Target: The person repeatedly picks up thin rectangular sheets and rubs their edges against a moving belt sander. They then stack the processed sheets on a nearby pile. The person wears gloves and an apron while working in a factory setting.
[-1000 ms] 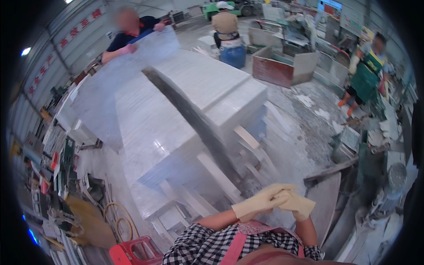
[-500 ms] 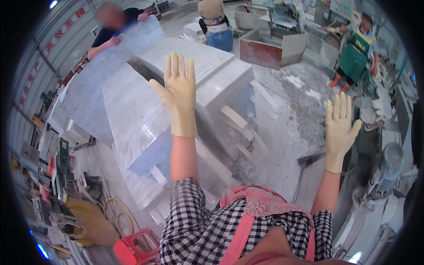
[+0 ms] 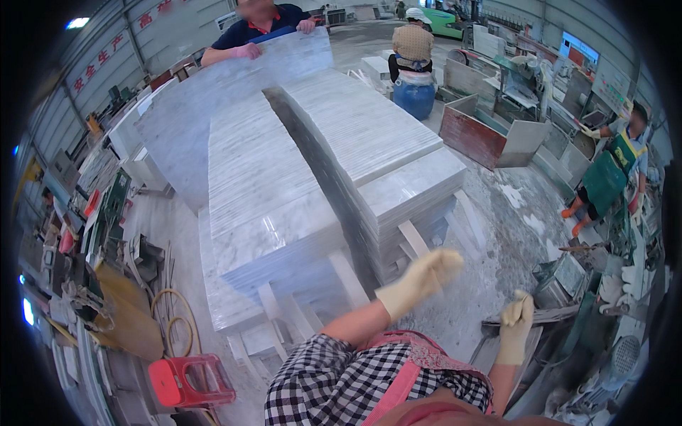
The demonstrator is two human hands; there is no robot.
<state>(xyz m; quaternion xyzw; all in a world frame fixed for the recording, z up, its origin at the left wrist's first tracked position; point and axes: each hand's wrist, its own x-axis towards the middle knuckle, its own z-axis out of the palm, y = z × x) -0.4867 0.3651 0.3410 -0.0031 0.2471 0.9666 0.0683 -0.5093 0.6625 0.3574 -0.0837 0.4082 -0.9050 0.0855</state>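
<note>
Dropping from a raised spread, the left hand (blurred, grip unclear) and curled right hand hang before the slabs, lifting none.

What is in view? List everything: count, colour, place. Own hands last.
slab stacks: two, grey-white, centre, dark gap between
large slab: one, grey, far end of stacks
strips: several, cream, stacks' near ends
co-workers: at least three, mixed clothing, far side and right
barrel: one, blue, beyond right stack
vehicle: one, green, top
open box: one, red-brown and grey, upper right
plastic object: one, red, lower left
hose: one, tan, lower-left floor
machinery and scrap: uncounted, mixed, both edges
left hand: one, cream-gloved, lower centre, blurred
right hand: one, cream-gloved, lower right, fingers curled
</note>
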